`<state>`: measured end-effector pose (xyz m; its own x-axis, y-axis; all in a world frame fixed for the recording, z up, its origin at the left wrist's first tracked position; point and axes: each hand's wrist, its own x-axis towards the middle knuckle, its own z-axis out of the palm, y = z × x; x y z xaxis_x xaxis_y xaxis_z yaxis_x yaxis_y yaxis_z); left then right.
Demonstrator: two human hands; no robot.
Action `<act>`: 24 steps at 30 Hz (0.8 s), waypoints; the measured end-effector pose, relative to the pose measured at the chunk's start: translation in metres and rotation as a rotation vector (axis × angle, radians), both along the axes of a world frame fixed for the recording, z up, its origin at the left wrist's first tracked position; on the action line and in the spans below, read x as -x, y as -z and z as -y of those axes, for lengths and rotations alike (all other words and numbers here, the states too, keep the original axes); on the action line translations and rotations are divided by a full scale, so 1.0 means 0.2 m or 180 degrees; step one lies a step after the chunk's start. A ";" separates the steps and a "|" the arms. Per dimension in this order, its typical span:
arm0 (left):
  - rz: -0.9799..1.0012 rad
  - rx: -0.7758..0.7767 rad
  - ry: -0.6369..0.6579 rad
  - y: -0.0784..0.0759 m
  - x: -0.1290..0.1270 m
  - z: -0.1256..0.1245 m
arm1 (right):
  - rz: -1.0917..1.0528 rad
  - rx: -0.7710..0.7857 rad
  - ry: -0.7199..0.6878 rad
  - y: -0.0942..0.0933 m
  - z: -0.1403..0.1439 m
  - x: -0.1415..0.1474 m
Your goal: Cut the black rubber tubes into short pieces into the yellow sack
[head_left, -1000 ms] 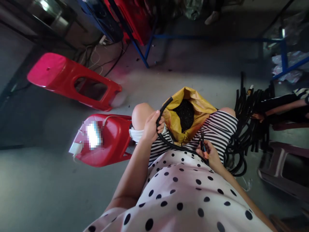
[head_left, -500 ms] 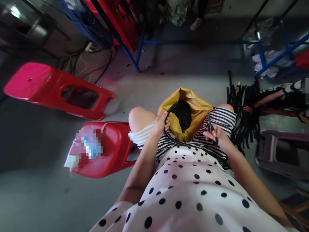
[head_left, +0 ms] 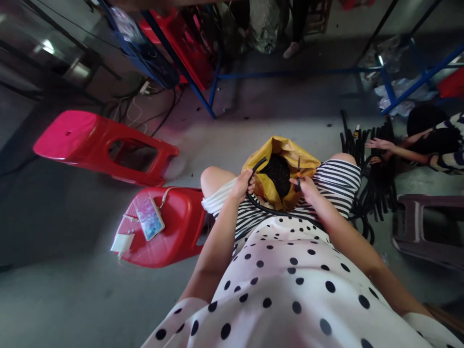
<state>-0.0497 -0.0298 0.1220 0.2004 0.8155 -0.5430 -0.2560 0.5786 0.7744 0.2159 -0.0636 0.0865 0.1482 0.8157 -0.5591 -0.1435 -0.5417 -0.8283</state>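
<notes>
While sitting low with a yellow bag [head_left: 271,191] propped between the knees, a person is gripping a black corrugated hose [head_left: 258,166] in the left hand [head_left: 242,185], fingers clenched around it just below its cut end. That end is poking up and away from the left hand, over the bag's open mouth, while the rest of the ribbed tube is curving down beneath the hand and running across the striped lap toward the right wrist. The right hand [head_left: 306,184] is closing around a small pair of scissors [head_left: 298,175], its slim blades pointing up and away from the body at the bag's far edge. The hose tip is lying between the two hands, nearer the left, with the blades just to its right. The bag is looking soft and crinkled, its mouth folded open on a dark heap of short black pieces [head_left: 278,172]. Beyond the right hand, a bundle of long black tubing [head_left: 366,193] is spilling over the grey floor, where another person's hand [head_left: 377,144] is reaching toward it. Left of the left hand, a glossy red plastic stool [head_left: 170,232] is lying on its side, carrying a phone [head_left: 150,224] and a white charger [head_left: 122,241]; a second red stool [head_left: 90,140] is lying farther off.
</notes>
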 end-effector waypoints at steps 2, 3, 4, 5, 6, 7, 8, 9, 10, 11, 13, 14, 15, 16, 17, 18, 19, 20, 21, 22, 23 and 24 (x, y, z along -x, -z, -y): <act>0.0010 0.0013 -0.0016 0.01 -0.01 -0.01 | 0.0032 -0.0013 -0.0109 0.02 0.00 0.01; 0.0009 0.0026 -0.0046 0.01 -0.01 -0.01 | 0.0053 -0.0010 -0.0184 0.03 0.01 0.02; 0.0003 0.0040 -0.0077 0.01 -0.02 -0.01 | 0.0084 0.0000 -0.0264 0.04 0.01 0.03; -0.0005 0.0048 -0.0099 0.02 -0.02 -0.01 | 0.0127 0.0010 -0.0339 0.06 0.01 0.03; -0.0018 0.0047 -0.0109 0.02 -0.03 -0.01 | 0.0178 0.0015 -0.0406 0.07 0.01 0.04; -0.0034 0.0047 -0.0101 0.02 -0.03 -0.01 | 0.0232 0.0014 -0.0464 0.09 0.01 0.04; -0.0050 0.0048 -0.0086 0.02 -0.03 -0.01 | 0.0282 0.0008 -0.0513 0.10 0.02 0.04; -0.0070 0.0055 -0.0071 0.02 -0.03 -0.01 | 0.0327 -0.0004 -0.0555 0.11 0.02 0.04; -0.0099 0.0067 -0.0066 0.02 -0.03 -0.01 | 0.0368 -0.0021 -0.0589 0.12 0.02 0.03; -0.0132 0.0083 -0.0069 0.02 -0.03 -0.01 | 0.0404 -0.0041 -0.0619 0.13 0.03 0.03; -0.0197 0.0111 -0.0108 0.02 -0.03 -0.01 | 0.0458 -0.0093 -0.0668 0.13 0.05 0.02; -0.0227 0.0115 -0.0135 0.02 -0.04 -0.01 | 0.0474 -0.0119 -0.0691 0.13 0.05 0.01; -0.0252 0.0112 -0.0160 0.02 -0.05 -0.01 | 0.0480 -0.0140 -0.0714 0.13 0.06 0.01; -0.0269 0.0108 -0.0175 0.03 -0.05 -0.01 | 0.0478 -0.0156 -0.0733 0.12 0.07 0.01; -0.0283 0.0108 -0.0174 0.03 -0.06 -0.01 | 0.0475 -0.0165 -0.0749 0.12 0.07 0.01; -0.0294 0.0115 -0.0156 0.04 -0.07 -0.01 | 0.0476 -0.0181 -0.0764 0.11 0.07 0.01; -0.0297 0.0133 -0.0121 0.04 -0.08 -0.01 | 0.0484 -0.0206 -0.0781 0.11 0.07 0.01; -0.0292 0.0160 -0.0083 0.05 -0.09 -0.01 | 0.0497 -0.0239 -0.0803 0.10 0.07 0.01; -0.0283 0.0187 -0.0047 0.06 -0.09 -0.02 | 0.0514 -0.0279 -0.0818 0.10 0.07 0.01; -0.0275 0.0207 -0.0013 0.06 -0.09 -0.02 | 0.0526 -0.0317 -0.0827 0.10 0.07 0.02; -0.0272 0.0215 0.0014 0.07 -0.09 -0.01 | 0.0522 -0.0345 -0.0826 0.10 0.07 0.02; -0.0266 0.0214 0.0042 0.08 -0.08 -0.01 | 0.0498 -0.0358 -0.0808 0.09 0.07 0.02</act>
<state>-0.0333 -0.0271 0.1062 0.1627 0.7742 -0.6117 -0.1841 0.6329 0.7521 0.2111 -0.0771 0.0678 0.0090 0.8931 -0.4497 0.1183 -0.4475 -0.8864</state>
